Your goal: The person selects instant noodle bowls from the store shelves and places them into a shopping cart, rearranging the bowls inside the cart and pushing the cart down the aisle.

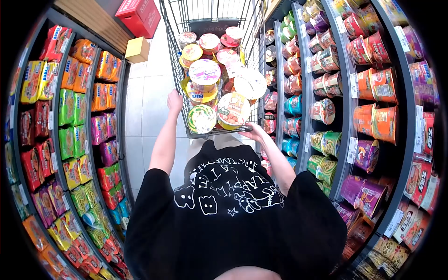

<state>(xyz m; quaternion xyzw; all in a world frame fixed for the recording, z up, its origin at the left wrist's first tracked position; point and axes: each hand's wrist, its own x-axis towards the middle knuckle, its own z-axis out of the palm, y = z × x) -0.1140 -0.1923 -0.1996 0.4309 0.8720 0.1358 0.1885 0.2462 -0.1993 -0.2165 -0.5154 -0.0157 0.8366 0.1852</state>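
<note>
A dark wire shopping cart [217,134] stands in front of me, holding several instant noodle cups and bowls. Near its front left corner, my left hand [174,101] is closed beside the wire side; what its fingers hold, if anything, is hidden. My right hand [254,132] touches the cart's near edge at the right corner, its fingers partly under the rim. Closest to me in the cart are a green-lidded cup [202,118] and a white-and-orange cup [234,109]. A large white-lidded bowl [250,84] lies tilted by the right side.
Shelves of packet noodles [66,105] line the left side. Shelves of cup noodles [375,122] rise close on the right. A red box [138,17] and a yellow box [137,50] sit at the upper left, beside the tiled floor [148,107].
</note>
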